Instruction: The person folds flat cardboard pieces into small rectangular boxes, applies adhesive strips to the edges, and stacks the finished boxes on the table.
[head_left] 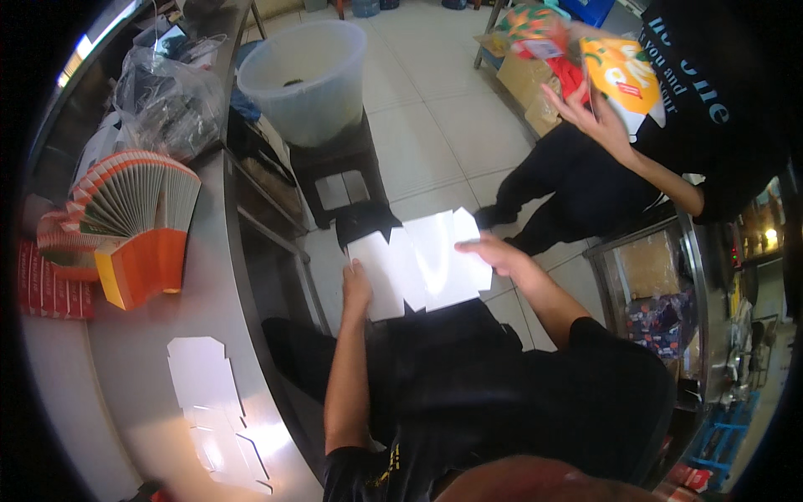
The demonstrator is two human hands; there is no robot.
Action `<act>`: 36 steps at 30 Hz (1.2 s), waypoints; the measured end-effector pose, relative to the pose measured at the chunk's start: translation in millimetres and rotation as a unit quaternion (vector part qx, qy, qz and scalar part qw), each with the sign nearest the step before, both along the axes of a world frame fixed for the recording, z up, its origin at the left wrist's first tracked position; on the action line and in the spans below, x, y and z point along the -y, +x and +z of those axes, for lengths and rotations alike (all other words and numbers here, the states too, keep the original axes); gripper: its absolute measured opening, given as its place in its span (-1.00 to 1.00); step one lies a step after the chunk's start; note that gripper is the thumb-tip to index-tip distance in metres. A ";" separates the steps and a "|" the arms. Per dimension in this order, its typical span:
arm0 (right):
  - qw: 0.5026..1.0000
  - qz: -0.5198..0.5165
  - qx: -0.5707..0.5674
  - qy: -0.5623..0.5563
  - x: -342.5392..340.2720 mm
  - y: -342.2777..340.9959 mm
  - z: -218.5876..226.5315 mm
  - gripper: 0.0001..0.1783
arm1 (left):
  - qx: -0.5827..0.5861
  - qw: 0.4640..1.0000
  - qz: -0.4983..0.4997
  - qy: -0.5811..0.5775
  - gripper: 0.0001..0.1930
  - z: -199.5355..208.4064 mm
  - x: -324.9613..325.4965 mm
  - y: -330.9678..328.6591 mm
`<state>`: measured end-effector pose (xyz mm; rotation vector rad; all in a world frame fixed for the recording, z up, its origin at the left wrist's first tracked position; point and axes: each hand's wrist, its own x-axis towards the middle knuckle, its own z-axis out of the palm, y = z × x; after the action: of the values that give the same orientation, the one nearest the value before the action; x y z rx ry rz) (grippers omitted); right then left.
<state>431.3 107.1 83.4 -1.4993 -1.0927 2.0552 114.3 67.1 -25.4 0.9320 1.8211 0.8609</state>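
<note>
Over my lap I hold a flat white carton blank [443, 261] with creased flaps and notched edges. Its left panel is gripped by my left hand [356, 289], fingers closed on the edge. At its right edge my right hand [493, 253] pinches the card, with the thumb on top. Light glares off the middle of the card. A second white carton blank [205, 376] lies unfolded on the metal counter to my left. Farther along that counter stands a fanned stack of orange cartons [149, 266].
A clear plastic bag [167, 105] lies at the counter's far end. A large translucent tub [305, 84] rests on a dark stool [339, 159]. At the right, a co-worker in black holds a yellow-orange carton [621, 75]. A shelf unit [595, 259] stands to my right.
</note>
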 end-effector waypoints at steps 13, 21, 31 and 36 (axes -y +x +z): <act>1.000 -0.008 -0.026 0.008 -2.0 -17.3 -1.4 -0.49 | 0.302 0.953 0.002 -0.026 -0.19 35.2 3.7 -19.2; 1.000 0.017 0.007 0.024 1.0 -30.2 -14.6 -0.44 | 0.559 0.826 -0.029 0.067 -0.37 62.0 14.8 -71.5; 0.971 0.098 0.038 0.215 21.6 -86.3 43.6 0.07 | 0.057 0.996 0.003 0.073 -0.20 98.2 -6.7 56.5; 0.956 0.156 0.086 0.233 32.7 -101.2 78.1 -0.01 | 0.109 0.985 0.095 0.095 -0.24 75.4 2.0 57.1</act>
<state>330.1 74.4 161.5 -1.3402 -1.8326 1.6928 171.4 65.1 50.0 0.7537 1.6775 1.2240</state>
